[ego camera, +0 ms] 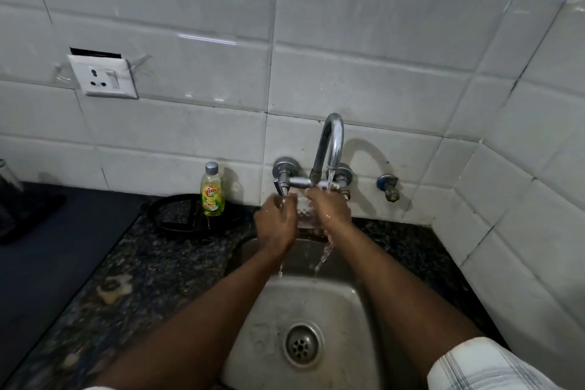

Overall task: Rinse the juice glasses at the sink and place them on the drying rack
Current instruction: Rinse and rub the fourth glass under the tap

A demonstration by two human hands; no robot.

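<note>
Clearly mid-rinse. Juice glass point(304, 211) clasped between 2 hands, right under tap point(331, 139) stream, above sink point(349, 313) so runoff drops toward drain. Left hand point(274, 223) grip wrapped round glass side. Right hand point(332, 209) grip curled round other side, water striking it, probably rubbing. Soap bottle point(212, 191) upright on counter point(152, 263), near left hand. Drying rack not seen.

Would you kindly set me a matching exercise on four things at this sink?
Things: 1 clear juice glass; 2 yellow dish-soap bottle; 3 white wall socket; 4 round metal drain.
Places: A set into the white tiled wall; B in the steel sink's floor; C between left hand and right hand; D upright at the dark speckled counter's back.
Pairs: 1-C, 2-D, 3-A, 4-B.
</note>
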